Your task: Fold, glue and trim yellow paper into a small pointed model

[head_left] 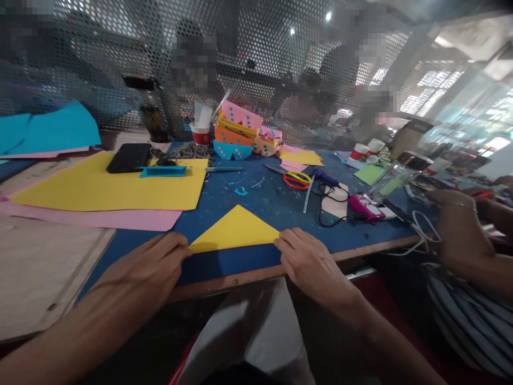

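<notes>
A yellow paper folded into a triangle [235,231] lies on the blue table top [264,200], its long edge toward me. My left hand [150,267] presses its fingertips on the triangle's left corner. My right hand [308,262] presses on the right corner. Both hands lie flat with fingers together on the paper, holding it down against the table.
Large yellow [108,187] and pink sheets [92,218] lie at left with a black phone [129,157]. Scissors [294,179], a glue gun [326,179], a paper cup [201,133] and stacked paper crafts [238,131] sit behind. Another person's hand [460,230] is at right. A mesh screen [260,64] stands at the back.
</notes>
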